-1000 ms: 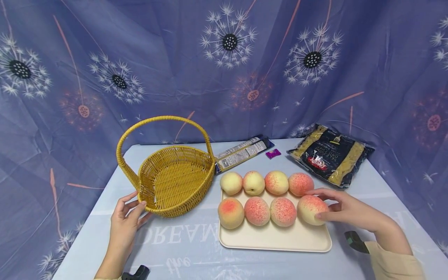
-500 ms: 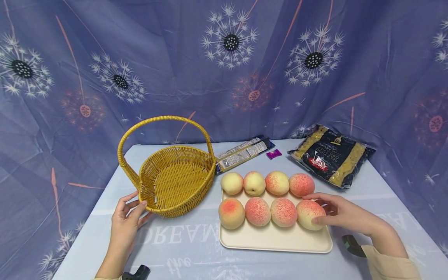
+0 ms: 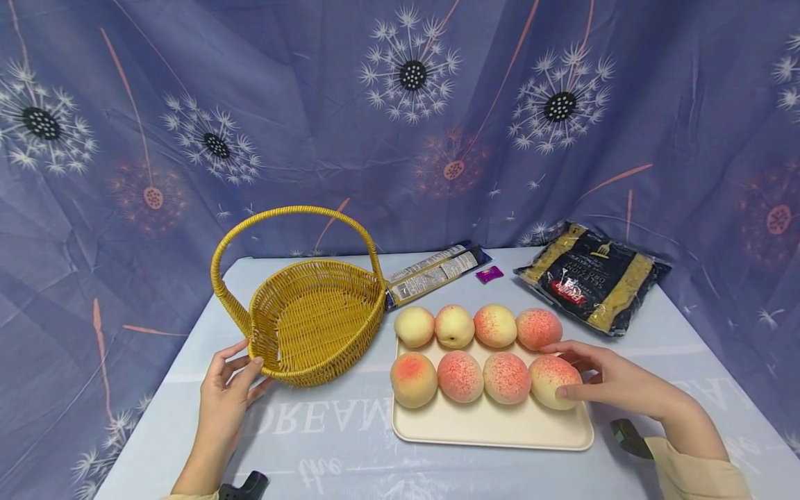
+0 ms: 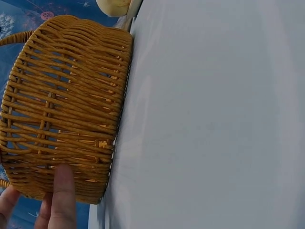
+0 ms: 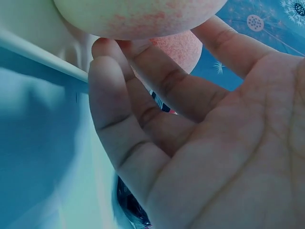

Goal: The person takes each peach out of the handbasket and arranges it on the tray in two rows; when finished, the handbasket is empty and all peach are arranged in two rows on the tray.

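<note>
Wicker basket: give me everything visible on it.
The wicker basket is golden-yellow woven cane or rattan by its look, with a shallow round bowl and one tall arched handle wrapped in the same strand. It stands upright and empty on the pale blue table, left of the cream tray, close to its corner; contact can't be told. The left hand touches its near-left rim and wall, fingers fairly straight.

A staged tabletop set; dandelion-print cloth backdrop (image 3: 400,125) hung behind a cloth-covered table (image 3: 350,444); props laid out.
</note>
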Demonstrator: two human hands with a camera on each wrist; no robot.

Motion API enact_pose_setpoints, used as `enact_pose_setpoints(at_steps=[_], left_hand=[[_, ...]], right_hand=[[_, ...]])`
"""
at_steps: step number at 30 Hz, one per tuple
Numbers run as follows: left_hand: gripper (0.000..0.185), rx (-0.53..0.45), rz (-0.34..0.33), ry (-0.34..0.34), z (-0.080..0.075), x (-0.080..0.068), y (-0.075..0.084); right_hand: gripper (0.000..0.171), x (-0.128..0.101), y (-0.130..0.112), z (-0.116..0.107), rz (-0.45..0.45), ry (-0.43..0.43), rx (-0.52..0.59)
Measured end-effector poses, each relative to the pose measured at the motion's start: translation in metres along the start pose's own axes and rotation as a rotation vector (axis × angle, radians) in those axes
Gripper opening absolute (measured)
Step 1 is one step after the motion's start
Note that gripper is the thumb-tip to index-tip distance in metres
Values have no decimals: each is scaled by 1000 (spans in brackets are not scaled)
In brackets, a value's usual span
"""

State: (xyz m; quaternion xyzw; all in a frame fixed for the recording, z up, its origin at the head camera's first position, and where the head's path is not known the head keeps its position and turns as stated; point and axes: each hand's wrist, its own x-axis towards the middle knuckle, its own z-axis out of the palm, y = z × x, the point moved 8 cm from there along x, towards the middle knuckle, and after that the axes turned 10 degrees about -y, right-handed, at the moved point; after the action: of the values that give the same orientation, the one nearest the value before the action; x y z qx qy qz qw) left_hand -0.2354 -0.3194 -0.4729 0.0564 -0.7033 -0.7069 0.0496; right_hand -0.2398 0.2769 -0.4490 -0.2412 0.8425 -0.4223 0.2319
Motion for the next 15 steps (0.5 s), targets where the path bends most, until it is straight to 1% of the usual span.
enact_pose_setpoints(at_steps=[5, 8, 11, 13, 15], left_hand=[[48, 9, 18, -24, -1, 0, 3], [49, 59, 13, -46, -1, 1, 8], [52, 197, -1, -64, 0, 2, 16], [54, 373, -4, -60, 0, 0, 25], [58, 564, 16, -49, 1, -3, 36]], right_hand=[[54, 0, -3, -2, 8, 27, -17], [52, 0, -6, -5, 10, 45, -37], [49, -1, -9, -11, 7, 84, -76], [47, -3, -13, -16, -3, 121, -115], [45, -4, -16, -20, -13, 164, -148]])
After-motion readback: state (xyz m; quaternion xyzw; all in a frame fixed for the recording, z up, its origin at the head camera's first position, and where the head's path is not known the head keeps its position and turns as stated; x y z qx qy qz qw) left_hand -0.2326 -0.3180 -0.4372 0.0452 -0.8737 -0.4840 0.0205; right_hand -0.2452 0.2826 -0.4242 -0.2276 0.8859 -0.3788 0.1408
